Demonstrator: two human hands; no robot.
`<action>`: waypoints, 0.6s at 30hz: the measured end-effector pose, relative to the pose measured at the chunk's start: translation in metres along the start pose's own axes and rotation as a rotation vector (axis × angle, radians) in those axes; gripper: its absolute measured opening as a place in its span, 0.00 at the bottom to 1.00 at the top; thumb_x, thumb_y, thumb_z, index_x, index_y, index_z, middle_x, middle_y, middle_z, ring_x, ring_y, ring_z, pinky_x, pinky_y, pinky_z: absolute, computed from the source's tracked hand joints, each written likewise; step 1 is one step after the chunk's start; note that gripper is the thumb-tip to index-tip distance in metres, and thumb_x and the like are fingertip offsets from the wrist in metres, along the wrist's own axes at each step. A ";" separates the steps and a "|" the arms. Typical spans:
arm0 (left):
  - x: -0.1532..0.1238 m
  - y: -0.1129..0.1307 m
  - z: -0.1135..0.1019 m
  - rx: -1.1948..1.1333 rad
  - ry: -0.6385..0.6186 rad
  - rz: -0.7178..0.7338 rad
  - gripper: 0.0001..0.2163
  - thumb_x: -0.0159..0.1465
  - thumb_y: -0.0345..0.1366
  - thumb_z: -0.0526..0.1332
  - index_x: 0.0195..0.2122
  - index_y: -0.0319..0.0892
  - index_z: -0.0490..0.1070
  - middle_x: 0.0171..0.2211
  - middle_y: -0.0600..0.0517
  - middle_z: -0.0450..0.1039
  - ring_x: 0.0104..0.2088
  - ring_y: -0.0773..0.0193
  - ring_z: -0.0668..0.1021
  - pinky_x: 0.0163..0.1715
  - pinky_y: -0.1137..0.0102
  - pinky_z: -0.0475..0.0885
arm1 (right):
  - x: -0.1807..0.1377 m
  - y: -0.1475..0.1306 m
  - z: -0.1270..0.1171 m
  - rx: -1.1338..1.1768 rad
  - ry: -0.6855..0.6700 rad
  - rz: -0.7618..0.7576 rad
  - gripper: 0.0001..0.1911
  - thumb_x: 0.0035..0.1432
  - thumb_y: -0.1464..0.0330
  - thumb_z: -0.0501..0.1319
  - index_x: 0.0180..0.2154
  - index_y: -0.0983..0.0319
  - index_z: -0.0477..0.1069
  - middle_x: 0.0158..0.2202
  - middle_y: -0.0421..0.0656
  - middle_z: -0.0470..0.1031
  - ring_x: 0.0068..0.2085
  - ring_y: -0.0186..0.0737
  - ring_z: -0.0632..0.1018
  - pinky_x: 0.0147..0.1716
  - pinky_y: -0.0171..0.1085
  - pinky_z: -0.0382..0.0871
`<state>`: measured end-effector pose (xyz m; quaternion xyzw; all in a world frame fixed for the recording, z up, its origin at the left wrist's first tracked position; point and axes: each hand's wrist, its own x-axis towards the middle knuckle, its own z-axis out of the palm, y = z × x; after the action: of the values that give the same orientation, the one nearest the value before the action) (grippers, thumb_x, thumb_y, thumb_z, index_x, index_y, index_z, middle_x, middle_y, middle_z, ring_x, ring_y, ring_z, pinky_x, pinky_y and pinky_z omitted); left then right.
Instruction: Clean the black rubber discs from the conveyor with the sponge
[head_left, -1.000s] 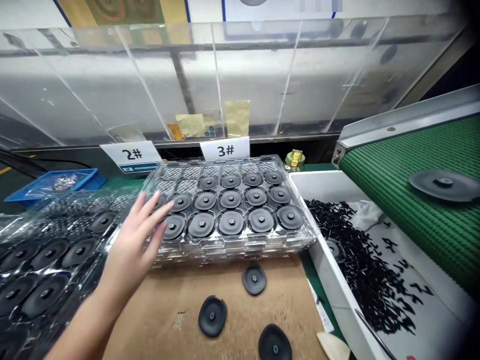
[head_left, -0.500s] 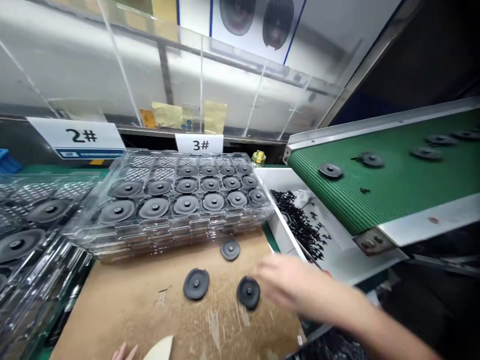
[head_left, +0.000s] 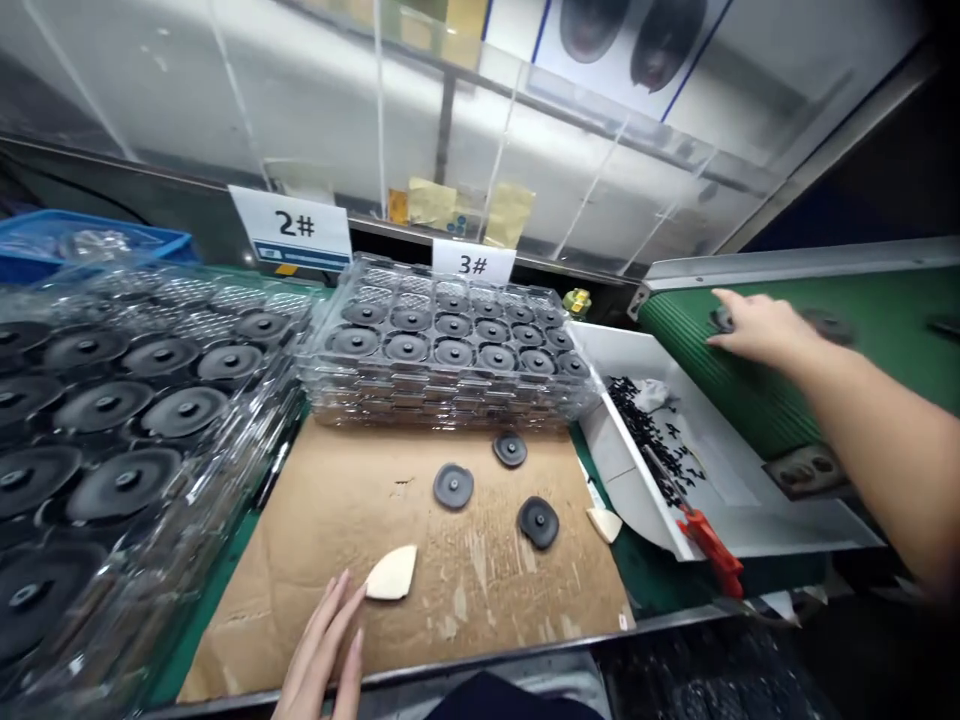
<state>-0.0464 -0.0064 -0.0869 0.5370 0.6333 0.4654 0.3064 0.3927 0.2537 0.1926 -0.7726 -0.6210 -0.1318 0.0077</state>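
My left hand (head_left: 324,650) lies on the cardboard sheet (head_left: 300,560) with its fingers stretched out. Its fingertips reach the edge of a cream wedge-shaped piece (head_left: 393,574); the hand grips nothing. Over the green conveyor belt (head_left: 679,320), my right hand (head_left: 761,325) has thumb and forefinger apart around a dark round part (head_left: 722,319). The palm side hides some of that part, and contact is unclear. On the cardboard lie three black discs with central studs: one disc (head_left: 454,486), another disc (head_left: 538,522) and a third disc (head_left: 510,449).
Stacked clear trays (head_left: 450,385) of discs stand behind the cardboard; more trays (head_left: 217,470) fill the left. A white bin (head_left: 720,490) holds small black pieces (head_left: 652,430), with a red-handled tool (head_left: 712,553) across its rim. A blue bin (head_left: 169,243) sits back left.
My right hand has moved from above the cardboard to the conveyor belt. More of my left hand shows beside the cream piece. The view has swung left; the three discs remain on the cardboard.
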 end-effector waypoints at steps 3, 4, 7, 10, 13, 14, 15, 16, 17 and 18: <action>0.004 0.019 -0.013 -0.164 -0.077 -0.215 0.14 0.59 0.38 0.57 0.46 0.53 0.70 0.54 0.54 0.67 0.57 0.57 0.65 0.60 0.62 0.54 | -0.032 -0.042 0.003 0.105 -0.092 -0.246 0.35 0.57 0.58 0.46 0.57 0.77 0.55 0.52 0.60 0.62 0.56 0.58 0.61 0.46 0.51 0.54; 0.006 0.025 -0.014 -0.279 -0.108 -0.321 0.13 0.59 0.40 0.58 0.46 0.52 0.70 0.52 0.53 0.69 0.55 0.57 0.67 0.59 0.62 0.56 | -0.053 -0.062 0.006 0.159 -0.160 -0.367 0.35 0.53 0.58 0.51 0.57 0.75 0.56 0.50 0.57 0.66 0.55 0.54 0.64 0.45 0.47 0.56; 0.013 0.045 -0.004 -0.733 -0.275 -0.573 0.16 0.58 0.45 0.58 0.45 0.47 0.70 0.47 0.47 0.73 0.49 0.55 0.74 0.53 0.59 0.64 | -0.136 -0.126 0.020 0.340 -0.365 -0.737 0.44 0.37 0.64 0.69 0.58 0.55 0.58 0.51 0.43 0.69 0.51 0.41 0.69 0.49 0.38 0.61; 0.015 0.061 0.010 -1.049 -0.533 -0.704 0.23 0.53 0.51 0.60 0.47 0.44 0.69 0.43 0.43 0.76 0.44 0.52 0.77 0.45 0.58 0.70 | -0.219 -0.179 0.040 0.660 -0.540 -1.122 0.43 0.45 0.75 0.67 0.60 0.55 0.52 0.53 0.45 0.67 0.52 0.44 0.68 0.51 0.42 0.64; 0.013 0.067 0.012 -1.206 -0.700 -0.814 0.22 0.54 0.49 0.60 0.48 0.45 0.70 0.44 0.44 0.75 0.45 0.53 0.76 0.48 0.57 0.67 | -0.270 -0.210 0.066 0.869 -0.562 -1.220 0.38 0.55 0.70 0.59 0.63 0.57 0.44 0.53 0.49 0.67 0.52 0.46 0.68 0.51 0.44 0.64; 0.011 0.066 0.009 -1.240 -0.722 -0.845 0.20 0.55 0.47 0.60 0.48 0.45 0.70 0.45 0.46 0.75 0.47 0.55 0.75 0.50 0.58 0.65 | -0.280 -0.217 0.075 0.915 -0.534 -1.213 0.35 0.58 0.69 0.56 0.63 0.57 0.41 0.53 0.49 0.67 0.51 0.45 0.69 0.51 0.45 0.63; 0.009 0.064 0.005 -1.269 -0.733 -0.870 0.19 0.56 0.46 0.60 0.47 0.46 0.71 0.46 0.46 0.74 0.49 0.55 0.73 0.53 0.59 0.63 | -0.287 -0.223 0.084 0.953 -0.504 -1.200 0.33 0.61 0.69 0.52 0.63 0.56 0.39 0.52 0.49 0.68 0.51 0.44 0.69 0.51 0.45 0.63; 0.007 0.060 0.000 -1.297 -0.736 -0.884 0.19 0.55 0.45 0.60 0.46 0.45 0.71 0.47 0.47 0.73 0.51 0.56 0.72 0.54 0.60 0.61 | -0.293 -0.228 0.091 0.982 -0.483 -1.185 0.31 0.63 0.69 0.49 0.63 0.55 0.37 0.52 0.48 0.68 0.51 0.43 0.69 0.50 0.45 0.63; 0.004 0.056 -0.005 -1.322 -0.732 -0.894 0.18 0.54 0.45 0.62 0.45 0.45 0.72 0.48 0.47 0.73 0.53 0.57 0.70 0.56 0.61 0.59 | -0.298 -0.232 0.097 1.006 -0.476 -1.177 0.30 0.64 0.69 0.47 0.63 0.54 0.36 0.52 0.48 0.68 0.51 0.42 0.69 0.51 0.44 0.63; 0.001 0.051 -0.009 -1.350 -0.719 -0.905 0.19 0.53 0.45 0.63 0.44 0.44 0.73 0.48 0.48 0.73 0.54 0.58 0.69 0.57 0.63 0.58 | -0.302 -0.237 0.101 1.023 -0.480 -1.182 0.30 0.65 0.69 0.46 0.63 0.54 0.35 0.52 0.48 0.68 0.51 0.41 0.69 0.51 0.44 0.62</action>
<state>-0.0347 -0.0083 -0.0369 0.0539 0.2410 0.3770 0.8927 0.1263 0.0365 -0.0052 -0.2254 -0.8940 0.3548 0.1554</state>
